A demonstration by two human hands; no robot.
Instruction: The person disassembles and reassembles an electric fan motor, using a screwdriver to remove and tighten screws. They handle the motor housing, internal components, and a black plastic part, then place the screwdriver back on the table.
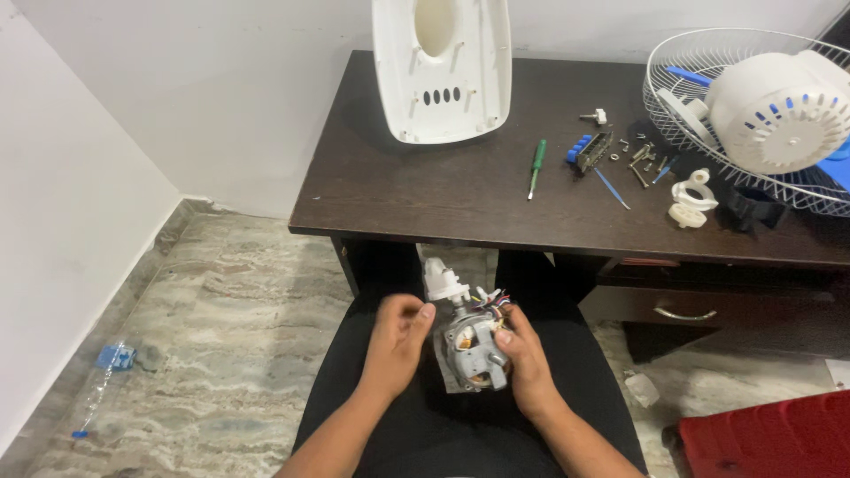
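Note:
I hold a grey metal fan motor over my lap, with a white plastic gear housing at its top and coloured wires beside it. My right hand grips the motor's right side, thumb on its front. My left hand is at the motor's left side, its fingers curled and the fingertips touching the upper edge. My legs in black trousers are under the motor.
A dark wooden desk stands ahead. On it lean a white fan base cover, a green screwdriver, a blue switch block, loose screws, white plastic caps and a wire fan grille with white rear housing. A red box sits at lower right.

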